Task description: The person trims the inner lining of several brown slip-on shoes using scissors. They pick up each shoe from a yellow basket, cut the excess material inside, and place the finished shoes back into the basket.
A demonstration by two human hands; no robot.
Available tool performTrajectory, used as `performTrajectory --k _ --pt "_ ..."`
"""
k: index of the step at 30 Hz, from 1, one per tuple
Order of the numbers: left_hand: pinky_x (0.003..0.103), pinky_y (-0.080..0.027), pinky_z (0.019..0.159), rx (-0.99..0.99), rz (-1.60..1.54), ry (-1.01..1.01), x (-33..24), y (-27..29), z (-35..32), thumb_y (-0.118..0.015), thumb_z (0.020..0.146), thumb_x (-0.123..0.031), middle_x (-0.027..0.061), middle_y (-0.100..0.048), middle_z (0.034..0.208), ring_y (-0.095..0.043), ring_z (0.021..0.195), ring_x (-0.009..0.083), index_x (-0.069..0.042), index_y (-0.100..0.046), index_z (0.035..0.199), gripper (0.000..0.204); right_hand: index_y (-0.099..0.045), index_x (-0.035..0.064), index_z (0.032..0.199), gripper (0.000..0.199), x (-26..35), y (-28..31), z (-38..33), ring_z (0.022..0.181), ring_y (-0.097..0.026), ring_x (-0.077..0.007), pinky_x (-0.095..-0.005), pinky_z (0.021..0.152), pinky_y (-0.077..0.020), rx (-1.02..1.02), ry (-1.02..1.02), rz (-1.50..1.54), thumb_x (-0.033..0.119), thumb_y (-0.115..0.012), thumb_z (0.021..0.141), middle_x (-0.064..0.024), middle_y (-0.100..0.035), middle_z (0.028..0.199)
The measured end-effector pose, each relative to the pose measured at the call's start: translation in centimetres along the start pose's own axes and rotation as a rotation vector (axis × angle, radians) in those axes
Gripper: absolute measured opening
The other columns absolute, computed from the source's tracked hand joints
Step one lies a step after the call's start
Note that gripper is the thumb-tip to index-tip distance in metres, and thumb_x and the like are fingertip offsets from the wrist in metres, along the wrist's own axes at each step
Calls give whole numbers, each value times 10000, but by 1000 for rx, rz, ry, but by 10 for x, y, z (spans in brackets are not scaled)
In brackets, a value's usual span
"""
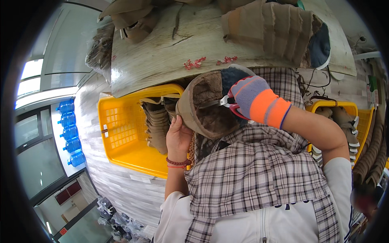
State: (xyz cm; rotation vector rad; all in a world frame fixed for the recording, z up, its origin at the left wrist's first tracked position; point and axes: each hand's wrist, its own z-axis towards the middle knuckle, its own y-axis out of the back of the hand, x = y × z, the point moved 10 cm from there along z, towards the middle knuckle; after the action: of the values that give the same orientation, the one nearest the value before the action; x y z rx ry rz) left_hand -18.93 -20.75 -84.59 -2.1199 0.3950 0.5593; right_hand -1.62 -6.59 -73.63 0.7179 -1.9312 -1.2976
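Observation:
A tan cap [185, 107] with a fuzzy brown lining sits over my lap, its inside turned up and a dark blue brim at the far side. My left hand [178, 135], bare with beads at the wrist, grips the cap's left edge, with the thumb on the outside and the other fingers partly hidden. In an orange and purple glove, my right hand [259, 99] is closed on red-handled scissors [223, 101]. Their blades reach into the cap's opening, close to the lining. Whether they touch it I cannot tell.
Ahead stands a worn table [150, 60] bearing a row of nested caps [267, 32] at right and more caps at left. A yellow crate [121, 158] with stacked caps is on my left. Another yellow crate [338, 104] holds caps on my right. Blue water bottles [69, 131] line the left wall.

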Motion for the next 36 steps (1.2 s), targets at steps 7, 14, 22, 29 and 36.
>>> performTrajectory --k 7,14,22,29,36 --pt "464 -306 1076 -5 27 12 2 -3 0 -480 949 -168 246 -393 1373 -371 1298 330 -42 -387 1348 429 -693 128 880 254 4 -10 7 663 -624 -240 -332 591 -482 52 15 -85 342 -655 748 -65 -644 721" --pt "468 -311 1069 37 37 31 1 -18 -3 -476 952 -183 257 -357 1393 -367 1296 342 -43 -376 1356 439 -668 114 862 241 3 -13 1 677 -624 -243 -351 603 -486 155 22 -121 329 -655 754 -70 -635 722" --pt "458 -344 1054 54 79 9 -6 -23 -5 -487 948 -214 271 -388 1366 -380 1288 345 -31 -422 1321 420 -668 127 868 291 -11 16 -21 718 -612 -225 -328 657 -476 -52 23 100 365 -706 706 -59 -630 740" --pt "464 -355 1049 55 61 6 -9 -28 -4 -482 950 -217 284 -386 1360 -391 1279 344 -23 -421 1319 422 -663 124 881 275 -2 0 -22 762 -602 -237 -334 671 -470 27 62 45 344 -706 721 -64 -626 774" --pt "468 -361 1045 68 61 14 -7 -32 -4 -482 949 -224 282 -376 1367 -398 1273 346 -24 -419 1322 428 -646 120 627 256 2 5 -23 584 -582 -230 -348 516 -429 -229 155 14 367 -690 673 -70 -595 602"
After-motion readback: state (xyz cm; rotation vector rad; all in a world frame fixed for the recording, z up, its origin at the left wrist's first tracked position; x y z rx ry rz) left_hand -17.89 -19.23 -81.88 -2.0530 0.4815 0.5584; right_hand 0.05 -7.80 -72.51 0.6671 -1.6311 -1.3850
